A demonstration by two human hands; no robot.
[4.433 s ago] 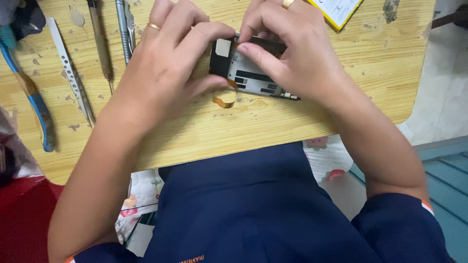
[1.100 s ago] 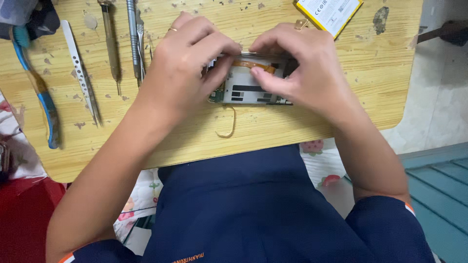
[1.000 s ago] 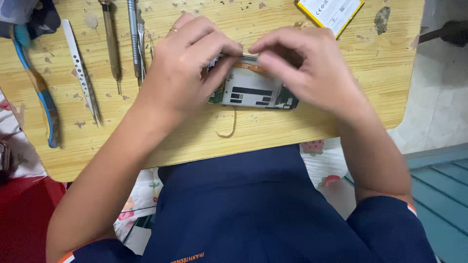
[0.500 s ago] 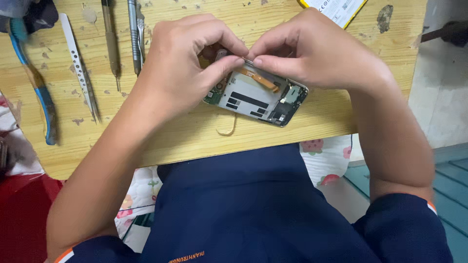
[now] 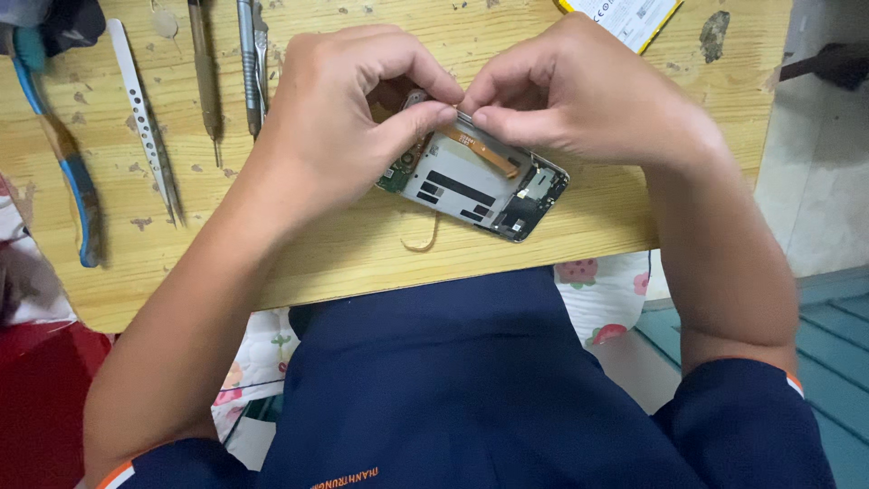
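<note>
Resting flat on the wooden table point(image 5: 362, 263) near its front edge, the opened phone point(image 5: 475, 181) lies back-up so its insides face the person. The left hand point(image 5: 339, 109) and right hand point(image 5: 579, 91) curl over its far end, thumbs and forefingers pinched together at the top edge by the orange flex cable point(image 5: 484, 149), steadying it. Tweezers point(image 5: 145, 118) and screwdrivers point(image 5: 249, 63) lie to the left, within reach.
</note>
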